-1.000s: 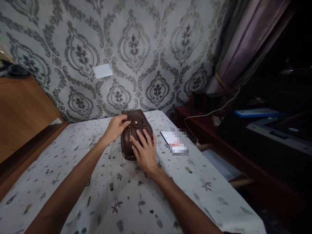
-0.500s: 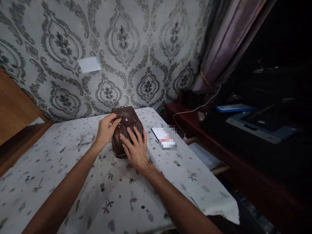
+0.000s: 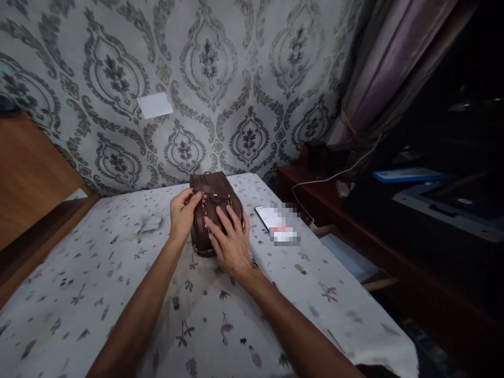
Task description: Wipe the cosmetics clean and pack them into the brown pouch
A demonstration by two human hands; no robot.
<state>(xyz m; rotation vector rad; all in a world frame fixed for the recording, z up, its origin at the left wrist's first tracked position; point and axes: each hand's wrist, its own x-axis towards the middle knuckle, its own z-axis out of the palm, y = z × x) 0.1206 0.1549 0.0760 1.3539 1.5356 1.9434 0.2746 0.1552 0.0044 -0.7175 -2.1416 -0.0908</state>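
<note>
A brown handbag (image 3: 199,237) with gold-coloured zips and a round clasp lies on the patterned white cloth (image 3: 205,320). At its upper left edge, my left hand (image 3: 182,214) pinches a part of the bag between thumb and fingers, beside a gold zip; the exact part is hidden by the fingertips. My right hand (image 3: 231,242) rests flat on the bag's front with fingers spread, covering its lower right side.
Right of the bag lies a phone (image 3: 275,223) with a lit screen, partly blurred out. A crumpled clear wrapper (image 3: 149,223) is on the left. Beyond the table's right edge are a dark red desk (image 3: 346,210), a white cable (image 3: 334,180) and a blue-edged object (image 3: 409,174).
The view has shifted slightly left, so everything appears further right. My left thumb and fingers have come closer together at the bag's edge. My right hand stays on the bag.
</note>
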